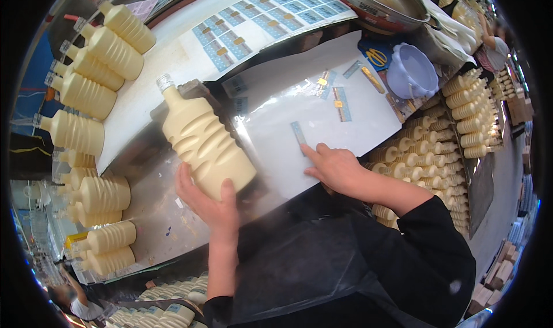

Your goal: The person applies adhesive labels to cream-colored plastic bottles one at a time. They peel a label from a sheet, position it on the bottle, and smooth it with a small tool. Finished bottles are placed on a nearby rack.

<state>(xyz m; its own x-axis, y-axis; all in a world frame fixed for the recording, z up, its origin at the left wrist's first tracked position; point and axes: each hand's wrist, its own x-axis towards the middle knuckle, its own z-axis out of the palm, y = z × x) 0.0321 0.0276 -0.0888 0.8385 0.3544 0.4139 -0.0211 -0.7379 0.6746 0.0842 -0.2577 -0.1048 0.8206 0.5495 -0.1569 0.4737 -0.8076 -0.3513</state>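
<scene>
Nearest my view, at six o'clock, is a black apron (299, 270). At eight I see the left hand (213, 204), its fingers grasping the lower end of a cream bottle (204, 141), neck toward eleven, over the desk (155, 224). At three, the right hand's (337, 169) fingers are parted, index tip touching a blue strip (298, 133).

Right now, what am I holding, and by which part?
Your left hand holds a bottle by its lower body, near the base. Your right hand has a fingertip at a label's near end, thumb apart, with no grip visible.
</scene>
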